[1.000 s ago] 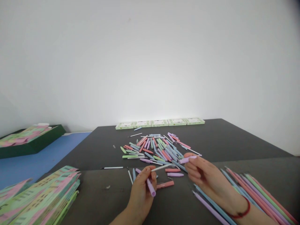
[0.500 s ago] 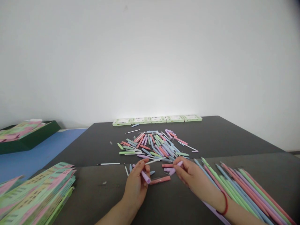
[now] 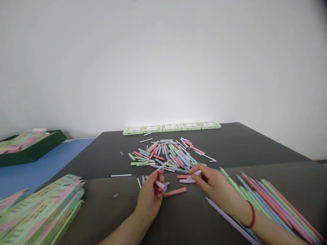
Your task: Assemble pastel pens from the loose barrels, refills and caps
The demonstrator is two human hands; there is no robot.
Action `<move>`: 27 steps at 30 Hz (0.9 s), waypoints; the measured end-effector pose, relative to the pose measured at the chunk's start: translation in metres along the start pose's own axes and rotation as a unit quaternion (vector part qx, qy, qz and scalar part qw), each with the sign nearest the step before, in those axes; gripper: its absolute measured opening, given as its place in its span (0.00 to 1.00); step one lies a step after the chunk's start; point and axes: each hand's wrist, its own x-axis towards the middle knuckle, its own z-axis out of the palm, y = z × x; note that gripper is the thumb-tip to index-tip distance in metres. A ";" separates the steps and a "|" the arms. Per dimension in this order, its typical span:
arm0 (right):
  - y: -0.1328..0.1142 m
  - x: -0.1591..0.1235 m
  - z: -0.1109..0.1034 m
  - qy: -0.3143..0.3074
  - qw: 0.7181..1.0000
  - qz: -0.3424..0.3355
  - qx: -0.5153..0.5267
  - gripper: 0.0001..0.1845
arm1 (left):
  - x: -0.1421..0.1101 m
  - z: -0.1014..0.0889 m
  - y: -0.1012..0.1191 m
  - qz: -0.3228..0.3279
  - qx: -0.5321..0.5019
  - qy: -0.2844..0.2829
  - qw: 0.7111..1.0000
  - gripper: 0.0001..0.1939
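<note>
My left hand [image 3: 151, 194] is closed around a purple pen barrel [image 3: 160, 185], whose open end faces right. A thin white refill [image 3: 163, 165] also rises from its fingertips, slanting up to the right. My right hand [image 3: 214, 185] pinches a second purple pen part [image 3: 195, 175] between thumb and forefinger. Between the hands a red pen part [image 3: 175, 192] lies on the table, with a purple piece [image 3: 187, 181] under my right fingertips. Just beyond is a loose heap of pastel pen parts and white refills [image 3: 176, 158].
Several long pastel pens [image 3: 278, 207] lie in a row by my right forearm. Stacked printed packets [image 3: 48, 211] fill the near left. A green tray [image 3: 33, 149] holds more packets on a blue surface [image 3: 74, 151]. Flat light-green boxes [image 3: 171, 128] line the table's far edge.
The refill in my left hand has swung to a steeper slant. My right hand has shifted slightly right, and its purple part is tilted flatter. The view has moved slightly.
</note>
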 end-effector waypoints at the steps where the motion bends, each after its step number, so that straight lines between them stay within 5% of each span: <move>1: -0.002 -0.001 -0.001 -0.011 1.000 0.007 -0.006 0.09 | -0.002 0.001 -0.001 -0.005 -0.003 -0.001 1.000 0.09; 6: -0.004 -0.022 0.013 -0.154 0.984 0.042 -0.084 0.10 | -0.020 0.008 -0.012 -0.045 0.001 -0.032 0.998 0.11; 10: 0.015 -0.046 0.034 -0.196 0.965 0.048 -0.169 0.08 | -0.027 0.008 -0.020 -0.056 0.033 -0.088 0.994 0.10; 16: 0.056 -0.064 0.027 -0.093 0.958 0.081 -0.259 0.06 | -0.025 0.007 -0.022 -0.052 0.041 -0.104 0.992 0.14; 20: 0.058 -0.065 0.021 -0.021 0.963 0.069 -0.258 0.03 | -0.025 0.006 -0.024 -0.058 0.047 -0.101 0.992 0.14; 24: 0.032 -0.056 0.024 0.008 0.990 0.029 -0.141 0.15 | -0.026 0.006 -0.026 -0.062 0.062 -0.093 0.992 0.14; 27: 0.010 -0.042 0.031 -0.022 0.999 0.012 0.034 0.10 | -0.027 0.006 -0.029 -0.062 0.082 -0.105 0.989 0.11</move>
